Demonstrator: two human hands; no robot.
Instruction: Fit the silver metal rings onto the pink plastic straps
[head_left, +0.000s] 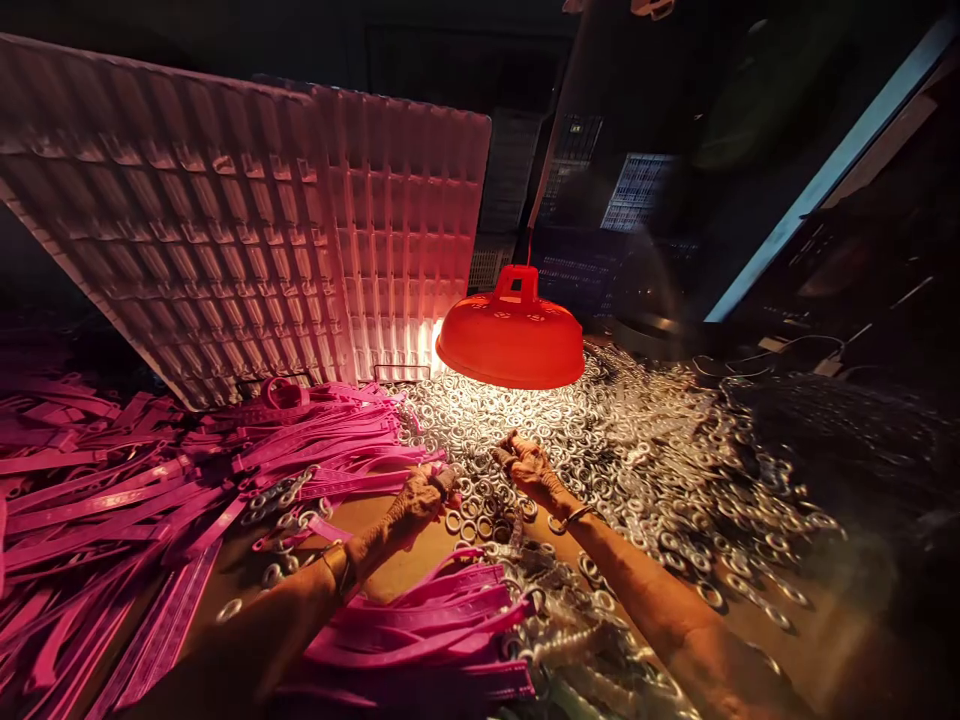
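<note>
Two hands: the left hand (427, 492) at the rings' (637, 450) left edge, the right hand (531, 470) over them, fingers curled; what either grips, I cannot tell. Two strap (420, 625) heaps, left and near, flank bare table (390, 578). One lamp (517, 335) hangs far of both hands.

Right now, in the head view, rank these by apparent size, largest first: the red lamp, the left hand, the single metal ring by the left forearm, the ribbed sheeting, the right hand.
1. Ribbed sheeting
2. Red lamp
3. Left hand and right hand: too alike to rank
4. Single metal ring
</note>
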